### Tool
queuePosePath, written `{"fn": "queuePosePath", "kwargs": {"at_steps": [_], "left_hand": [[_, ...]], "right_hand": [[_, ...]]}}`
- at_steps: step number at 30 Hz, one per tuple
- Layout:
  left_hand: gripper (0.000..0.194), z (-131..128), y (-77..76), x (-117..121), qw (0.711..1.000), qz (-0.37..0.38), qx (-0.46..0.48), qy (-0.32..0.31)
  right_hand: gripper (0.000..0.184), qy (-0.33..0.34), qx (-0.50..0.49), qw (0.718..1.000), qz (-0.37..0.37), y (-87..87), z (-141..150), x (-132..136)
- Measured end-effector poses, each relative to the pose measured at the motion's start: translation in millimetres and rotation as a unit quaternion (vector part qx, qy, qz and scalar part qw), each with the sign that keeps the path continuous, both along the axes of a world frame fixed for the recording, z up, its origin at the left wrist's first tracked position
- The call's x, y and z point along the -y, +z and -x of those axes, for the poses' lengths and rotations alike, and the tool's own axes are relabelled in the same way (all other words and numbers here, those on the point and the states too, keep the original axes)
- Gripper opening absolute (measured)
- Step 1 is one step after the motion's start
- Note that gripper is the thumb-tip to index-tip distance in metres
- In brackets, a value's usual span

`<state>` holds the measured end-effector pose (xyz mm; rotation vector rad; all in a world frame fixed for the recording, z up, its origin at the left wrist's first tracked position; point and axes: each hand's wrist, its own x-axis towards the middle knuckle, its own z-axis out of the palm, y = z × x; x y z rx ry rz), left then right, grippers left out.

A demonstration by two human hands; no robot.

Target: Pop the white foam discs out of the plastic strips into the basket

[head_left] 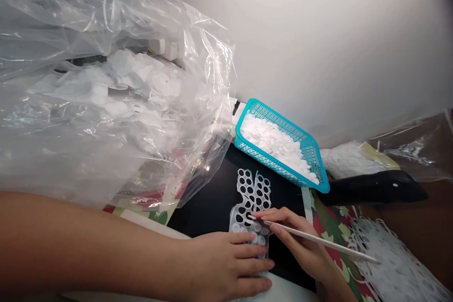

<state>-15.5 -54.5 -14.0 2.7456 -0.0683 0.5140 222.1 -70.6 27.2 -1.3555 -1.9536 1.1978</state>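
Observation:
My left hand (226,262) lies flat with its fingers stretched over the near part of a white, translucent perforated sheet (250,229). Round discs fill the sheet's openings near my fingers, while its far end, split into two strips, shows open holes. In my right hand (300,240) is a thin white stick (329,244), pinched between thumb and fingers and slanting down to the right. The fingertips of that hand are at the sheet, just beyond my left fingers. Under the sheet lies a flat black surface (208,198).
A turquoise basket (279,163) of small white pieces (276,141) stands behind the sheet. A large clear plastic bag (141,122) with white pieces inside fills the left. To the right are a black handle (375,186) and a heap of white perforated sheets (399,264).

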Motion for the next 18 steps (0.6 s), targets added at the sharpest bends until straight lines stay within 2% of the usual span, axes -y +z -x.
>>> {"fn": "queuePosePath", "kwargs": {"at_steps": [3,7,10,14,16,18], "left_hand": [[0.056,0,0.2,0,1.0,-0.011,-0.008,0.002],[0.059,-1,2.1,0,1.0,-0.005,-0.027,-0.007],[0.06,-1,2.5,0,0.999,0.012,-0.043,-0.013],[0.062,0,0.9,0,0.999,0.04,-0.033,-0.007],[0.062,0,0.7,0,0.998,0.047,-0.035,-0.009],[0.064,0,1.6,0,0.998,0.047,-0.037,-0.012]], "right_hand": [[0.018,-0.01,0.001,1.0,0.007,-1.4,0,-1],[0.019,-0.005,0.002,1.0,-0.02,0.6,-5,-1],[0.02,0.022,0.01,0.996,-0.083,7.0,-11,1],[0.023,0.054,0.08,0.981,-0.17,16.9,-15,5],[0.022,0.005,0.115,0.968,-0.224,21.1,-16,2],[0.02,-0.107,0.143,0.936,-0.303,24.9,-20,-8]]}}
